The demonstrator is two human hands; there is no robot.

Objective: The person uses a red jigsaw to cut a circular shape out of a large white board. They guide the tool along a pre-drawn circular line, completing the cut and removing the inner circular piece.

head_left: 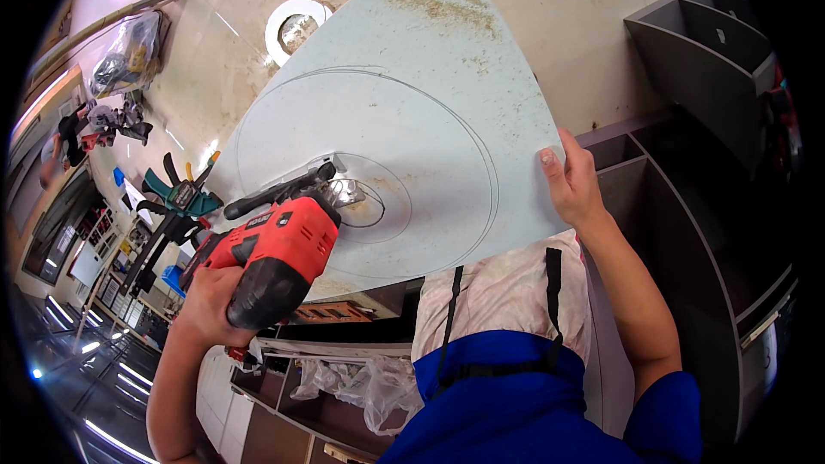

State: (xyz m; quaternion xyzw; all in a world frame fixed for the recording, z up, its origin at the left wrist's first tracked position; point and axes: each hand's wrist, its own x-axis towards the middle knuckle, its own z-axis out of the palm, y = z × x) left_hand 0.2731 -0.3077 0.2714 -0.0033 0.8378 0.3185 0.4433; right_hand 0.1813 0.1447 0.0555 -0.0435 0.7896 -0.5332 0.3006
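Note:
My left hand [210,305] is wrapped round the handle of a red and black cordless jigsaw [296,236]. The saw's metal foot rests on a pale board [412,107], beside a small pencilled circle near the board's middle. Larger oval pencil lines surround that circle, and sawdust lies over the far part. Whether the blade is in the board is hidden by the saw's body. At the board's right edge, my right hand [571,180] grips it with the thumb on top. A green and black clamp [182,195] sits at the left edge.
A white ring [277,24] lies on the dusty floor beyond the board. Dark open cabinets [679,30] stand to the right. Below the board, clear plastic wrap [387,395] lies in a brown shelf unit. Another person [53,155] is at the far left, near power tools [116,120].

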